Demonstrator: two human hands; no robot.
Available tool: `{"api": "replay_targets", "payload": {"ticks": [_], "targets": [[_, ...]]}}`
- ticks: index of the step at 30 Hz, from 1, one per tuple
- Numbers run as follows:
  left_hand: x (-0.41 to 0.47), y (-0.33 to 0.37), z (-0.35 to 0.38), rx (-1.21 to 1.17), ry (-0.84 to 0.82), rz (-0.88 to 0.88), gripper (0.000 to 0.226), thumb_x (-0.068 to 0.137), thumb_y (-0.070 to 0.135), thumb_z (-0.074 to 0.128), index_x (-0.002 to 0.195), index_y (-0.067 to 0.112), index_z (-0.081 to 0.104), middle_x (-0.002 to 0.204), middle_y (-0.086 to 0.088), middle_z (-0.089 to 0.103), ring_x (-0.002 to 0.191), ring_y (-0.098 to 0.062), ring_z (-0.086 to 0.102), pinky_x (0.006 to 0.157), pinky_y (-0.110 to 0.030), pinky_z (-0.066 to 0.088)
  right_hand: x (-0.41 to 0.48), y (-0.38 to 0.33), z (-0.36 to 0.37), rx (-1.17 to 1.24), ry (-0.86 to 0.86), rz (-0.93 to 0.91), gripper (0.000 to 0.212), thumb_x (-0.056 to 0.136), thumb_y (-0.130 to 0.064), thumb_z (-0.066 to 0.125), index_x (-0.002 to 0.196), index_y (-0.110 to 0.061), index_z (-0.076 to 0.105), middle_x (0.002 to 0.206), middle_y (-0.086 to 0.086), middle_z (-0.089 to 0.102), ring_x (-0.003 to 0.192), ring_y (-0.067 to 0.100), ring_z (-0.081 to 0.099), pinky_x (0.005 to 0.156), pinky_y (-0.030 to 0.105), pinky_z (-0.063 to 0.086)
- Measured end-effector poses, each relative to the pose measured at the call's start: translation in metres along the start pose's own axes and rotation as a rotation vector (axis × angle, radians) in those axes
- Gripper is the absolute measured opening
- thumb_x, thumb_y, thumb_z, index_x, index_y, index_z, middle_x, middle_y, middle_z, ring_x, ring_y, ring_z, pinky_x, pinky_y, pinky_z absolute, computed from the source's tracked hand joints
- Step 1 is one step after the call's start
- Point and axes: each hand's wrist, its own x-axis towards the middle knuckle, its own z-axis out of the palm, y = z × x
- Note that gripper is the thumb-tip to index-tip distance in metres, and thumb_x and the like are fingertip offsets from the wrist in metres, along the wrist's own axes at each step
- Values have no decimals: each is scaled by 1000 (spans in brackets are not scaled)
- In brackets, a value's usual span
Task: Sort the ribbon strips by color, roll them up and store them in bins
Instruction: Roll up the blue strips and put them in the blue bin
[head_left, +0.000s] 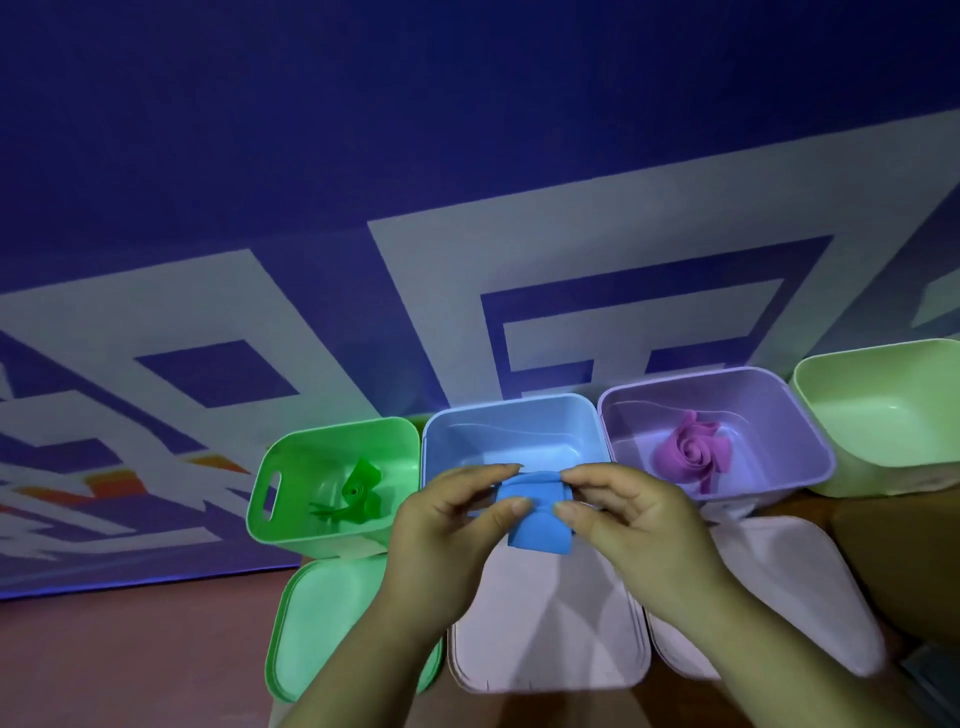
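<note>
Both hands hold a blue ribbon strip (537, 519) in front of the near rim of the light blue bin (511, 415). My left hand (457, 525) pinches its left side and my right hand (621, 514) pinches its right side, with the top of the strip curled over. A rolled green ribbon (361, 491) lies in the green bin (291, 457) on the left. A rolled purple ribbon (688, 451) lies in the purple bin (779, 395) to the right.
A pale green bin (878, 395) with nothing visible inside stands at the far right. In front of the bins lie three lids: a green lid (322, 623), a white lid (545, 634) and another white lid (779, 597). A blue patterned wall rises behind.
</note>
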Motion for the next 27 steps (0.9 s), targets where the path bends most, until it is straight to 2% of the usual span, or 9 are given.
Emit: {"api": "replay_targets", "payload": {"ticks": [2, 4, 6, 8, 11, 13, 17, 22, 27], "targets": [[33, -21, 0, 266, -19, 112, 28, 76, 23, 82, 101, 35, 76, 99, 12, 73, 89, -2, 66, 80, -14, 48, 28, 23, -10, -323, 36, -101, 23, 81, -26, 79, 101, -37, 73, 109, -19, 71, 104, 1, 65, 89, 19, 51], [68, -38, 1, 520, -62, 215, 29, 78, 27, 81, 106, 29, 76, 104, 12, 72, 94, 1, 63, 86, -11, 45, 52, 48, -21, -714, 51, -184, 34, 84, -44, 69, 116, -33, 69, 129, -12, 63, 122, 10, 57, 105, 26, 43], [98, -52, 7, 696, -199, 224, 32, 81, 30, 76, 113, 25, 73, 110, 7, 69, 100, -8, 62, 90, -16, 44, 69, 72, -29, -1028, 21, -189, 54, 85, -58, 51, 131, -29, 60, 146, 1, 51, 138, 25, 44, 113, 40, 37], [122, -66, 17, 820, -372, 201, 30, 85, 31, 68, 115, 24, 72, 114, 2, 66, 102, -17, 61, 89, -26, 47, 77, 88, -31, -1231, -41, -108, 69, 84, -66, 38, 140, -28, 50, 156, 6, 38, 145, 33, 33, 114, 50, 35], [143, -95, 39, 986, -577, 181, 30, 82, 33, 53, 98, 19, 73, 103, -5, 63, 88, -28, 63, 73, -40, 52, 80, 106, -31, -1325, -82, -59, 75, 83, -66, 34, 143, -23, 50, 156, 8, 39, 141, 36, 39, 109, 52, 38], [152, -115, 52, 1120, -698, 179, 27, 82, 31, 50, 93, 18, 71, 97, -5, 59, 85, -30, 62, 69, -40, 51, 79, 111, -30, -1329, -87, -56, 75, 84, -65, 35, 141, -20, 53, 154, 9, 42, 138, 35, 45, 105, 51, 42], [162, -139, 69, 1295, -876, 122, 13, 88, 27, 57, 96, 20, 65, 103, -6, 55, 90, -31, 61, 69, -36, 49, 77, 116, -30, -1318, -75, -71, 73, 85, -64, 37, 142, -22, 51, 156, 8, 38, 137, 30, 46, 103, 47, 45], [161, -151, 73, 1287, -893, 91, 21, 88, 31, 60, 108, 26, 64, 110, -5, 54, 98, -31, 61, 77, -41, 53, 77, 116, -29, -1314, -80, -78, 71, 85, -63, 38, 141, -22, 52, 157, 9, 36, 135, 29, 49, 101, 46, 46], [156, -145, 66, 1200, -863, 58, 45, 87, 41, 63, 130, 31, 52, 121, -1, 53, 112, -26, 55, 88, -38, 50, 77, 111, -29, -1307, -99, -42, 70, 85, -63, 37, 139, -23, 54, 156, 9, 37, 135, 31, 49, 101, 46, 47]]}}
